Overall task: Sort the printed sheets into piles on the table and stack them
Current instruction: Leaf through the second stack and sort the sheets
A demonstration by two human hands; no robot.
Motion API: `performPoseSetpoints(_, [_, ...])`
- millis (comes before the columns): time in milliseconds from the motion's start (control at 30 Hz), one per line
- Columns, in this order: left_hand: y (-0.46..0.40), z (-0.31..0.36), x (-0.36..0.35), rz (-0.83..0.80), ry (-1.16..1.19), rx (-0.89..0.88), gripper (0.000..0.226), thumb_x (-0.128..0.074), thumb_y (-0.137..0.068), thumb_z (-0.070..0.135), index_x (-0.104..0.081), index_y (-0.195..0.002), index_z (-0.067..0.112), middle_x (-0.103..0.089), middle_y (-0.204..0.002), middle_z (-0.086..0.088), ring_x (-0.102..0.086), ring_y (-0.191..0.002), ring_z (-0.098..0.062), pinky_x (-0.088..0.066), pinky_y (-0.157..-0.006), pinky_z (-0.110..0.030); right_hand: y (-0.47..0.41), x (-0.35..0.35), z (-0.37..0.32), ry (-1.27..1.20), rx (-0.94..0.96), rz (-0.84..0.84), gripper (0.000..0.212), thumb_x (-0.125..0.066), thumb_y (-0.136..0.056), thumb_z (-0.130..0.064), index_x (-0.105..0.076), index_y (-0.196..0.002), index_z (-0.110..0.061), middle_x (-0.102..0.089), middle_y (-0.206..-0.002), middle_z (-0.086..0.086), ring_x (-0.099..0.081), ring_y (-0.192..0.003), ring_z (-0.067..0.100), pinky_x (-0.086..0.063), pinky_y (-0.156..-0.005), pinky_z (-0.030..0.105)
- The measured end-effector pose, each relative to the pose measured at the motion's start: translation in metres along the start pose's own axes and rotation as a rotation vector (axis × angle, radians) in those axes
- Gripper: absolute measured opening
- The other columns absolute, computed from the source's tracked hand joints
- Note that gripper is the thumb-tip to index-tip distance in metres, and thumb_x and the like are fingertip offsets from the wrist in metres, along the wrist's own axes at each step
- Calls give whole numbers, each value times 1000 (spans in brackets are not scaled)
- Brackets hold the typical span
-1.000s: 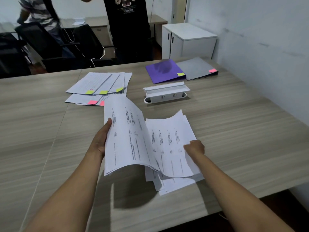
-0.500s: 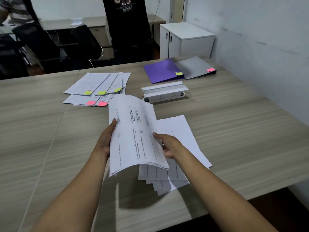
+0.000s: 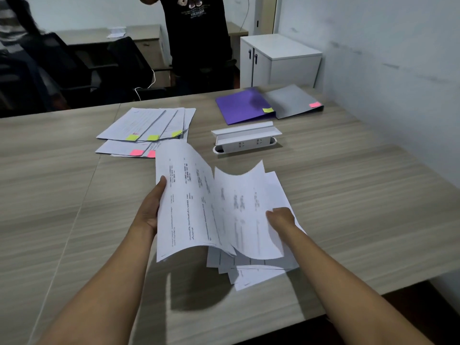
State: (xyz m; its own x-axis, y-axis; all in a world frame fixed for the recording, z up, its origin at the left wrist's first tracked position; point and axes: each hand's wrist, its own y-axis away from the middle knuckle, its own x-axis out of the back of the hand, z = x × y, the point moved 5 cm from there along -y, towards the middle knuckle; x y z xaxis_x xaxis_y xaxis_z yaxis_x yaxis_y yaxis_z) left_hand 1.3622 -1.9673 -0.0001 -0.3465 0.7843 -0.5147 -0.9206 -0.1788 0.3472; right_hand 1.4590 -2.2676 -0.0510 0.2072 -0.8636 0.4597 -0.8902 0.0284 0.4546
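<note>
My left hand (image 3: 150, 207) grips the left edge of a bundle of printed sheets (image 3: 184, 202), held tilted above the wooden table (image 3: 361, 195). My right hand (image 3: 282, 217) pinches one curled sheet (image 3: 249, 212), blurred by motion, over a loose pile of sheets (image 3: 251, 272) lying on the table below. Farther back on the left lie fanned piles of sheets (image 3: 144, 123), some with yellow-green sticky tabs (image 3: 132, 137) and some with pink ones (image 3: 137, 152).
A white socket box (image 3: 245, 139) stands mid-table behind the sheets. A purple folder (image 3: 240, 105) and a grey folder (image 3: 292, 100) lie at the back right. A person in a black shirt (image 3: 199, 33) stands beyond the table, near black chairs and a white cabinet (image 3: 281, 61).
My right hand went to the held bundle, took a sheet and has swung it right over the loose pile. My left hand keeps its grip on the bundle.
</note>
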Motion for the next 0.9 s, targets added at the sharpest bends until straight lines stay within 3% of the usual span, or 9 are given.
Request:
performPoseSetpoints(167, [3, 4, 10, 5, -4, -18, 45, -46, -93, 49, -65, -115, 15, -75, -98, -10, -73, -80, -26, -60, -70, -41, -4, 11, 6, 336, 26, 81, 40, -49, -87, -13, -54, -125, -1, -49, -136, 18, -50, -120, 36, -44, -95, 35])
performPoseSetpoints(300, [2, 0, 3, 3, 6, -9, 45, -44, -94, 49, -65, -114, 14, -75, -97, -10, -73, -80, -26, -60, -67, -40, 21, -3, -23, 429, 167, 201, 55, -57, -88, -32, -40, -136, -14, -34, -137, 17, -38, -123, 37, -36, -100, 41])
performPoseSetpoints(367, [1, -3, -4, -8, 5, -1, 46, -44, -94, 48, -64, -116, 14, -75, -98, -10, -73, -81, -26, -60, -69, -40, 33, -27, -36, 165, 186, -77, 41, -53, -90, -45, -58, -117, -15, -53, -120, 12, -54, -110, 30, -44, -94, 37])
performPoseSetpoints(433, [0, -5, -8, -10, 3, 9, 46, -45, -93, 48, -64, -117, 14, -74, -101, -11, -73, -83, -26, -60, -71, -40, 50, -50, -44, -164, -7, -430, 41, -57, -88, -50, -64, -106, -13, -66, -104, 5, -64, -98, 25, -51, -90, 34])
performPoseSetpoints(500, [0, -5, -10, -3, 0, 12, 47, -47, -92, 49, -64, -119, 14, -74, -103, -11, -72, -84, -26, -60, -73, -40, 57, -60, -49, -358, -53, -535, 39, -67, -86, -35, -64, -111, -5, -70, -111, 8, -67, -99, 24, -54, -91, 35])
performPoseSetpoints(600, [2, -4, -7, -13, 13, 12, 48, -48, -91, 49, -63, -119, 14, -74, -103, -11, -72, -85, -27, -60, -72, -41, 54, -57, -51, -483, 20, -412, 30, -67, -86, -13, -65, -112, 2, -68, -117, 16, -68, -100, 28, -54, -88, 33])
performPoseSetpoints(700, [3, -4, -8, -21, 27, 21, 48, -47, -92, 50, -63, -121, 14, -73, -105, -12, -72, -88, -27, -60, -73, -42, 47, -50, -47, -509, 18, -382, 30, -62, -90, -13, -64, -114, 5, -66, -117, 13, -65, -101, 26, -50, -94, 33])
performPoseSetpoints(833, [3, -6, -11, -32, 21, 24, 48, -43, -94, 48, -61, -123, 13, -74, -103, -9, -72, -87, -25, -59, -77, -41, 36, -36, -41, -241, 67, -302, 31, -53, -92, -17, -63, -117, -1, -65, -116, 12, -62, -101, 26, -47, -84, 26])
performPoseSetpoints(900, [3, -5, -11, -27, 36, 28, 48, -44, -94, 47, -60, -122, 12, -74, -100, -10, -72, -85, -25, -59, -75, -41, 29, -21, -34, -84, 102, -193, 22, -52, -88, -16, -68, -99, -5, -67, -100, 12, -62, -86, 25, -44, -71, 22])
